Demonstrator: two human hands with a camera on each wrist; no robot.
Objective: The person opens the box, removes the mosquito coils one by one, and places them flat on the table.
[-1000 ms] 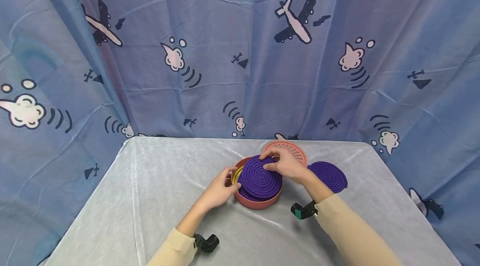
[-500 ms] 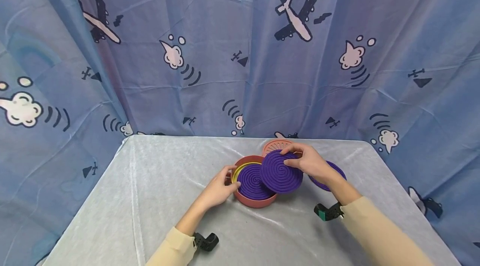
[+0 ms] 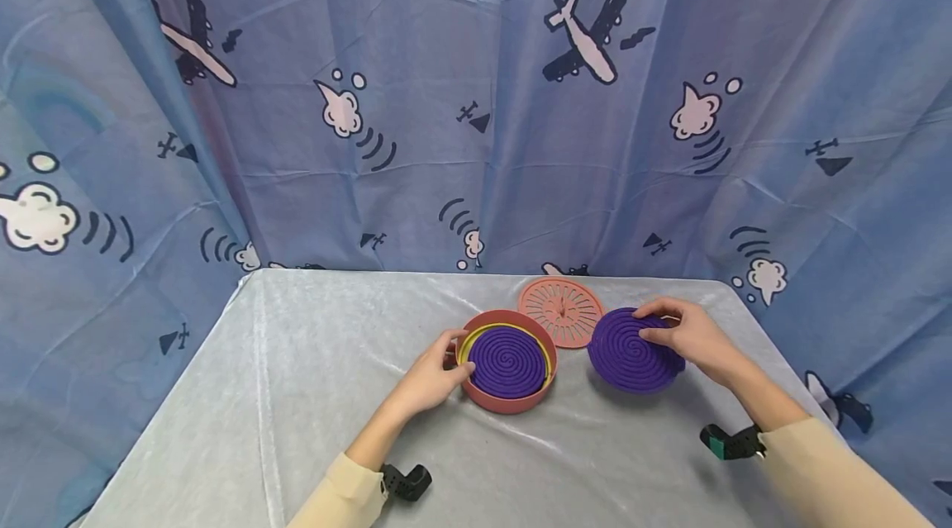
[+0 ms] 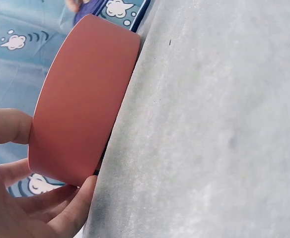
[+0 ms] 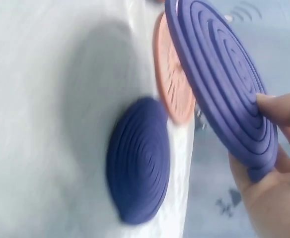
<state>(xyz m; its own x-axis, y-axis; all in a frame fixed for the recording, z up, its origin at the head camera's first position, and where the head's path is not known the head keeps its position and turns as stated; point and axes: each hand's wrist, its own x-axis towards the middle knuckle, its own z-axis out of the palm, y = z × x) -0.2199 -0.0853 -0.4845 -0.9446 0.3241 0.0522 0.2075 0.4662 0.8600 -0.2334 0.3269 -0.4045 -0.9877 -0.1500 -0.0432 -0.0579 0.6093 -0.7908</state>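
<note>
A coral-red round box (image 3: 507,406) with a yellow inner rim holds a purple mosquito coil (image 3: 509,361) lying flat inside. My left hand (image 3: 431,375) grips the box's left side, thumb at the rim and fingers against the wall (image 4: 80,99). Off to the right, my right hand (image 3: 692,338) pinches another purple mosquito coil (image 3: 632,353) by its edge, tilted above the table. Under it, the right wrist view shows a further mosquito coil (image 5: 140,161) lying on the table; in the head view the held coil hides almost all of that one.
A coral slotted lid (image 3: 562,311) lies flat behind the box, to its right. The table has a pale grey cloth (image 3: 357,330). A blue curtain (image 3: 476,98) with printed airplanes hangs right behind the table's far edge.
My right hand has lifted a mosquito coil out of the box and carried it right, over the coil on the table. The lid is now fully visible. My left hand stays at the box.
</note>
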